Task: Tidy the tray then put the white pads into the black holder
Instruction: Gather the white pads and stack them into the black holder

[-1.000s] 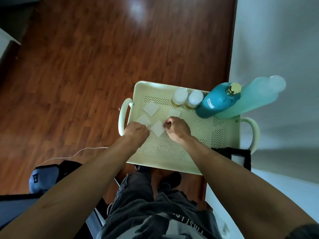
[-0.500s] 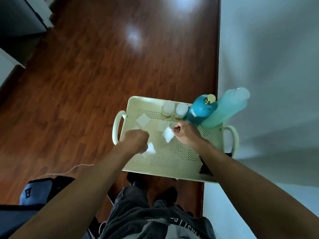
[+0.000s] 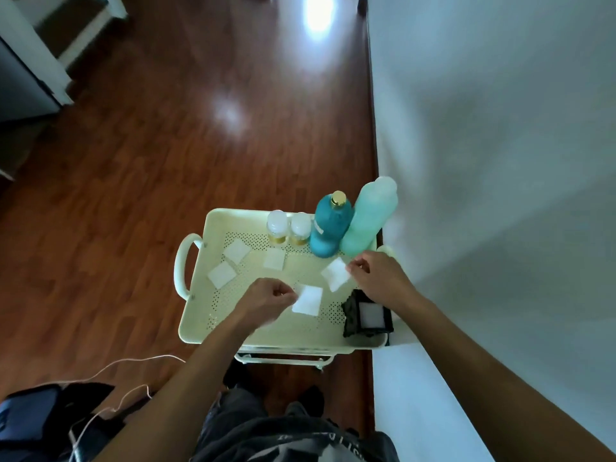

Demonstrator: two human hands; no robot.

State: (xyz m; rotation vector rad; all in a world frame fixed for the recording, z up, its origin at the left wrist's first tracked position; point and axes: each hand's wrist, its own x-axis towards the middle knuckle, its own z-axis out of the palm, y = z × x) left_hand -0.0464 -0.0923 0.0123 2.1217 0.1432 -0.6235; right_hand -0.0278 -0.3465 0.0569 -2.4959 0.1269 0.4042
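1. Pad-loading step in hand: left hand (image 3: 271, 296) pinching a white pad (image 3: 307, 300) at lower centre of the tray (image 3: 213, 221); right hand (image 3: 376, 278) pinching another pad (image 3: 335, 273) just right of centre.
2. Three loose pads (image 3: 237, 251) lying toward the tray's left and centre.
3. Black holder (image 3: 350, 315) at the tray's lower right, something white already inside.
4. Next, judged: carrying both held pads right and down, then dropping them flat into the holder's opening.

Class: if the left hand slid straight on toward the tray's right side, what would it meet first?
Probably the black holder: the left hand already pinches a white square pad that way; depth is unclear.
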